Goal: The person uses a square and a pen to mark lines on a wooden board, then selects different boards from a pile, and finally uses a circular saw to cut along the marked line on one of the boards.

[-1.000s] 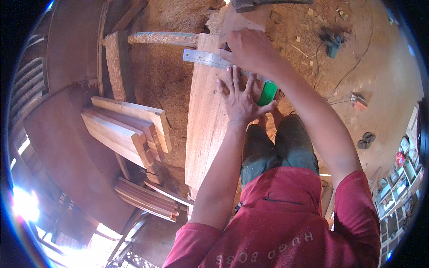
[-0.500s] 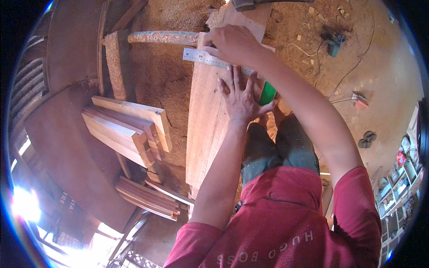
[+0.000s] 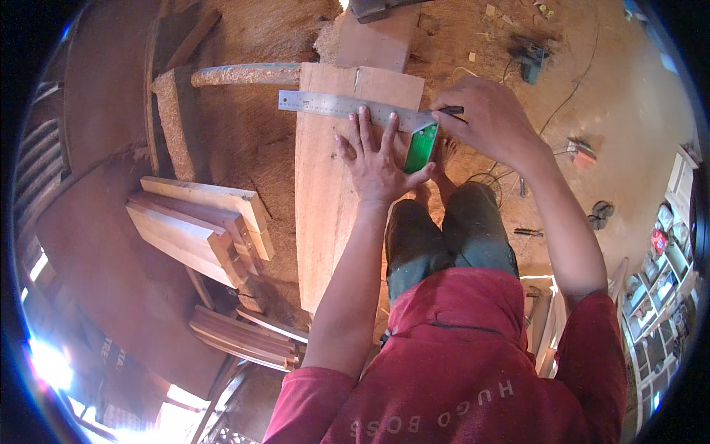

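Observation:
A wide wooden board point(image 3: 329, 200) lies lengthwise before me. Across its far part rests a try square with a metal ruled blade point(image 3: 318, 103) and a green stock point(image 3: 421, 150) along the board's right edge. My left hand point(image 3: 376, 166) is spread on the square, fingertips on the blade and thumb against the stock. At the blade's right end, my right hand point(image 3: 492, 122) pinches a dark pencil point(image 3: 450, 110); its tip is too small to make out.
To the left stand stacked thick planks point(image 3: 196, 229), with thinner strips point(image 3: 240, 337) nearer me. A green power tool point(image 3: 530, 66) and its cord lie on the dusty floor at far right. Beyond the board's end is a dark metal tool point(image 3: 370, 9). Shelves point(image 3: 658, 325) line the right side.
My right hand has moved right along the blade, from its middle to its right end, uncovering the board's far end. The left hand stays spread on the square. The view has shifted slightly.

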{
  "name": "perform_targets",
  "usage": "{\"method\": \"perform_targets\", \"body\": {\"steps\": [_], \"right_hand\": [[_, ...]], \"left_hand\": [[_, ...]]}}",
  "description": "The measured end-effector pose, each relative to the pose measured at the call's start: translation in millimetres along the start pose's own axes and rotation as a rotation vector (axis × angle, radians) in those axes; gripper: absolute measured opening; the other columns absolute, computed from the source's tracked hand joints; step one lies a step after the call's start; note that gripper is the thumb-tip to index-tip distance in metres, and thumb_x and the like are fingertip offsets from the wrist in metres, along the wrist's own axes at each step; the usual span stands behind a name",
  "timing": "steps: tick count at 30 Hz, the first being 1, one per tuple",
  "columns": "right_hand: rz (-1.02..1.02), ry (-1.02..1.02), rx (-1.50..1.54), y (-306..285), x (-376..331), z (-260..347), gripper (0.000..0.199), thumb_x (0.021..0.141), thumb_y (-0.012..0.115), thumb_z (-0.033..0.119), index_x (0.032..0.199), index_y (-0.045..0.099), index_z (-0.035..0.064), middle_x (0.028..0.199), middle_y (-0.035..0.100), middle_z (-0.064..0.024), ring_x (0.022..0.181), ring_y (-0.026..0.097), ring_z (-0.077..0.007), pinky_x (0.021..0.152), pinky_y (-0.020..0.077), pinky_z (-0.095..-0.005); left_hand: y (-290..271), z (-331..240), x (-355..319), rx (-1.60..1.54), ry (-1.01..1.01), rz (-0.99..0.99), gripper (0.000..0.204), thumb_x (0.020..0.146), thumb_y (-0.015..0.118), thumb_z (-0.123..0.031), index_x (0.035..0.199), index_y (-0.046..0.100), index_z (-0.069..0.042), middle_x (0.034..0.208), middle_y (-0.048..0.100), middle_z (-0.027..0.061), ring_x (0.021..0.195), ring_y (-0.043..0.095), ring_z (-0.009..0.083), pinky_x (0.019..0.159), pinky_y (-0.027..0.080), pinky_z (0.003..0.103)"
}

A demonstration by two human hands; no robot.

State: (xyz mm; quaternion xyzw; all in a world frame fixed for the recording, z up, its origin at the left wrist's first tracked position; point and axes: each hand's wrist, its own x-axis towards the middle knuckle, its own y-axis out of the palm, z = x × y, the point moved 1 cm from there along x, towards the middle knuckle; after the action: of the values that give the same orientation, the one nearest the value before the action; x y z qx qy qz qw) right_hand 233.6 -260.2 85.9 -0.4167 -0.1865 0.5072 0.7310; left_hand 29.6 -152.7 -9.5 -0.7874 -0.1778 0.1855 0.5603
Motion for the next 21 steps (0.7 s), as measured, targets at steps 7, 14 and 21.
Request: {"method": "perform_targets", "body": {"steps": [7,14,21], "right_hand": [[0.128,0.049,-0.041,4.5,24.0,5.2,0.025,0.090,0.063,0.033,0.092,0.071,0.0090,0.087,0.070,-0.0140,0.084,0.066,-0.0364,0.073,0.0528,-0.0494],[0.091,-0.194,-0.094,32.7,107.8,49.1,0.021,0.084,0.064,0.021,0.092,0.071,0.0036,0.086,0.072,-0.0183,0.084,0.072,-0.0353,0.076,0.0573,-0.0474],[0.080,-0.275,-0.006,66.2,191.4,99.8,0.032,0.090,0.064,0.033,0.084,0.069,0.0014,0.082,0.070,-0.0202,0.087,0.071,-0.0355,0.075,0.0577,-0.0472]], "left_hand": [[1.1,-1.5,1.2,0.024,0.007,0.018,0.112,0.057,0.071,-0.080,0.149,0.043,-0.022,0.163,0.013,0.0253,0.152,0.010,0.0402,0.116,0.002,0.066],[4.8,2.9,0.2,0.026,0.015,-0.014,0.111,0.058,0.069,-0.082,0.148,0.044,-0.022,0.162,0.015,0.0255,0.152,0.011,0.0414,0.115,0.002,0.067],[0.0,0.1,0.9,-0.013,-0.019,0.030,0.110,0.058,0.069,-0.082,0.148,0.046,-0.023,0.163,0.015,0.0245,0.152,0.009,0.0408,0.116,0.002,0.066]]}}
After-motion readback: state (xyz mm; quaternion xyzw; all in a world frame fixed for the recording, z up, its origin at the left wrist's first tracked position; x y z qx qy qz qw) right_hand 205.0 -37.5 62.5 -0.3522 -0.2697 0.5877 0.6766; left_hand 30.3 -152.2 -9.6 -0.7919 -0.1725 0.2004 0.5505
